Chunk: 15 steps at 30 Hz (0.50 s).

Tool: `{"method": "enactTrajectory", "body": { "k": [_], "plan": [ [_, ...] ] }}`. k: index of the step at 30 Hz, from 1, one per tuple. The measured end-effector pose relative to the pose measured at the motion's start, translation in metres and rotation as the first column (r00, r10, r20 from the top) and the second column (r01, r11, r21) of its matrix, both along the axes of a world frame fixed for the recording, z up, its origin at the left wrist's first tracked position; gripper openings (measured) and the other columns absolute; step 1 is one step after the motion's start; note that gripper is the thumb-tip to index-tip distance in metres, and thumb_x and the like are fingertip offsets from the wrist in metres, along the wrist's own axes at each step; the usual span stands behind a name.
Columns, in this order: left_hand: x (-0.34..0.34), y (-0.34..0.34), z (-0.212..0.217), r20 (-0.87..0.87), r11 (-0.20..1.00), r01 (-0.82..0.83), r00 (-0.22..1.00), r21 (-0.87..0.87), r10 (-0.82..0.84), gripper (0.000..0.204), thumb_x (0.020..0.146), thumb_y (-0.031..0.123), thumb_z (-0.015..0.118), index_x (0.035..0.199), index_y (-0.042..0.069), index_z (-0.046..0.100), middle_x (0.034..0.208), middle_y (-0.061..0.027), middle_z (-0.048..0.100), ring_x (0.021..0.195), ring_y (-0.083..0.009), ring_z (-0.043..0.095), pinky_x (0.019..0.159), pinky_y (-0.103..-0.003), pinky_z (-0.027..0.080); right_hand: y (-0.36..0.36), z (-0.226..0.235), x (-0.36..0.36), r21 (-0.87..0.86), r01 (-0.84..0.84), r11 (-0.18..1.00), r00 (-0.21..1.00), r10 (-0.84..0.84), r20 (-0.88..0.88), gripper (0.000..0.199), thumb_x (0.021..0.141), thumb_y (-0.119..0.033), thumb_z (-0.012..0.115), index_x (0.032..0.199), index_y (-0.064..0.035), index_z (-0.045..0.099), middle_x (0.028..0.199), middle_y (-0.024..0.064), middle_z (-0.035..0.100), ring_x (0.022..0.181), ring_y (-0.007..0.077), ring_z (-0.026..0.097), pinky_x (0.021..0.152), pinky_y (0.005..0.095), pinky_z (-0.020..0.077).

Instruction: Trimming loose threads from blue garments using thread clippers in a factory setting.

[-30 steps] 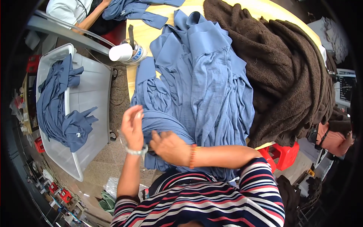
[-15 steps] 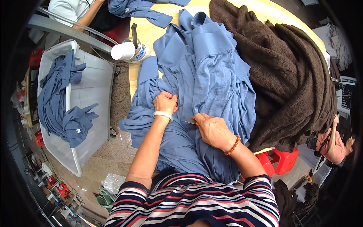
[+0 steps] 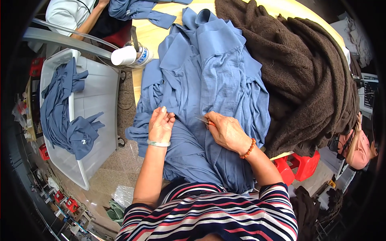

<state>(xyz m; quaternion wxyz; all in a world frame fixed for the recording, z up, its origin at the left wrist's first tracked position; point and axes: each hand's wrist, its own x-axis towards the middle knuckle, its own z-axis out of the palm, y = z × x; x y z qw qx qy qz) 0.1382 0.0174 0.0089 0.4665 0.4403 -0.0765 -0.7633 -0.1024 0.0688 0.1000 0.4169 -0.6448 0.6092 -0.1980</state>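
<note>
A blue garment (image 3: 209, 80) is spread over the wooden table (image 3: 150, 38) and hangs down into my lap. My left hand (image 3: 161, 124) pinches a fold of the blue fabric near its left side; a pale bangle sits on that wrist. My right hand (image 3: 225, 129) rests on the cloth beside it and holds small thread snips (image 3: 204, 120) with an orange handle, blades pointing left toward my left hand. A bead bracelet is on my right wrist.
A heap of dark brown fleece (image 3: 301, 72) covers the table's right side. A white bin (image 3: 94, 120) on the left holds more blue garments (image 3: 60, 116). A white cup (image 3: 124, 55) lies at the table's left edge. Another person (image 3: 72, 16) sits at upper left; red stools (image 3: 297, 166) stand at lower right.
My hands moved up from the garment's lower edge onto the cloth on the table, then shifted slightly lower and closer together. The snips now show in my right hand.
</note>
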Motion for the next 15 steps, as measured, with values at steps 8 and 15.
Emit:
{"method": "enactTrajectory", "body": {
  "k": [8,15],
  "plan": [
    [-0.014,0.001,0.048,0.076,0.997,-0.006,0.997,-0.079,0.012,0.007,0.093,0.012,0.06,0.099,0.012,0.055,0.094,-0.0033,0.064,0.091,-0.0172,0.062,0.084,-0.036,0.05,-0.013,-0.004,0.014,-0.097,0.077,0.992,0.989,-0.064,0.132,0.028,0.083,-0.015,0.067,0.106,-0.0022,0.057,0.09,0.0143,0.063,0.078,0.0316,0.063,0.067,0.0377,0.0501],
    [-0.018,0.002,0.047,0.055,0.989,0.002,0.998,-0.145,0.006,0.005,0.095,0.011,0.057,0.099,0.01,0.055,0.099,-0.0047,0.063,0.095,-0.0172,0.061,0.089,-0.036,0.048,-0.043,-0.032,0.045,-0.102,0.128,0.987,0.917,-0.079,0.392,0.031,0.079,-0.012,0.071,0.106,-0.0053,0.057,0.108,0.0122,0.064,0.087,0.0301,0.066,0.073,0.0369,0.0531]
  ]
}}
